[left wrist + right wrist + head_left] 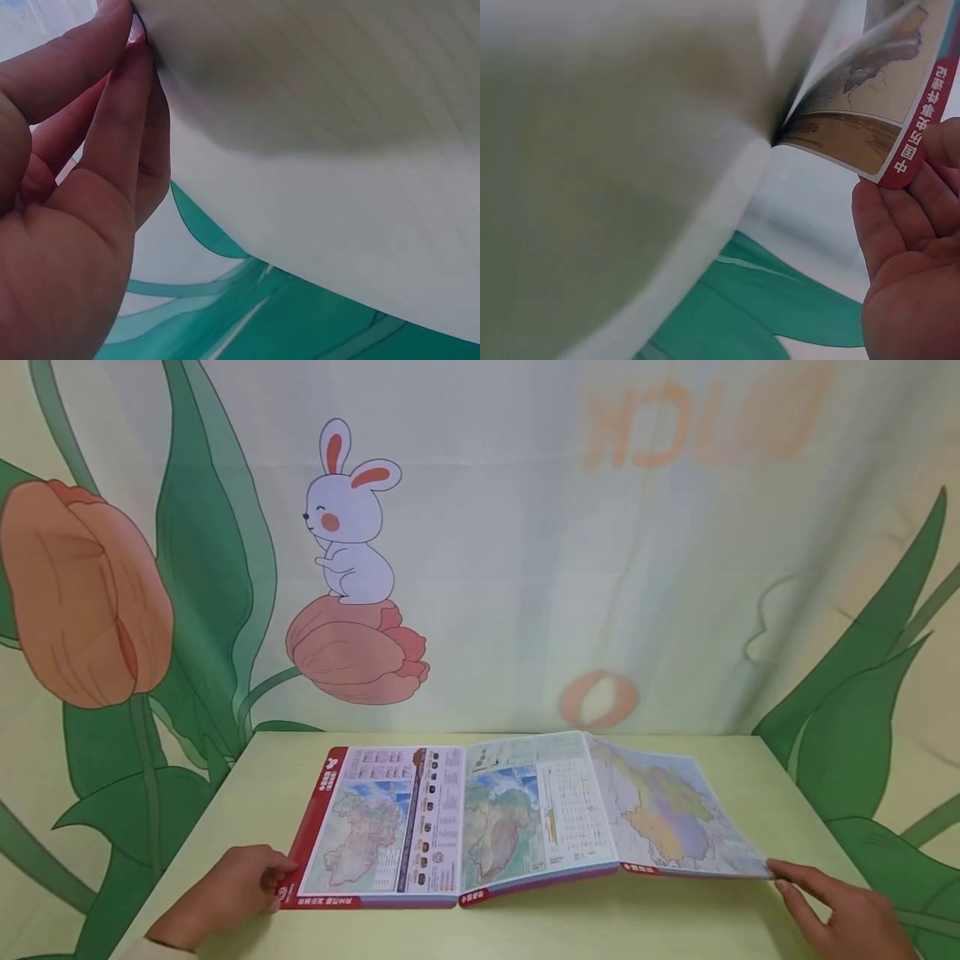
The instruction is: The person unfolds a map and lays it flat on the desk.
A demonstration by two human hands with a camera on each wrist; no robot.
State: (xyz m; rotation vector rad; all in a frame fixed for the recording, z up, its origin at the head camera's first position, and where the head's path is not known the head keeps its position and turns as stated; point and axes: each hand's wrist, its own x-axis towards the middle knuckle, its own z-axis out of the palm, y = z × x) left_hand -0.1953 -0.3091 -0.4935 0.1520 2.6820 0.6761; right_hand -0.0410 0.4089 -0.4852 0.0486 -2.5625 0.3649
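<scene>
— Where is the atlas?

— The open map book [495,814] lies flat on the pale green table [675,918], spread across several pages; a rabbit-and-tulip curtain [352,568] hangs behind.

— And the hands?

— The left hand [225,893] pinches the book's near left corner, fingers curled; the right hand [847,914] holds the far right page's corner between fingertips [889,225] and thumb, slightly lifted.
</scene>
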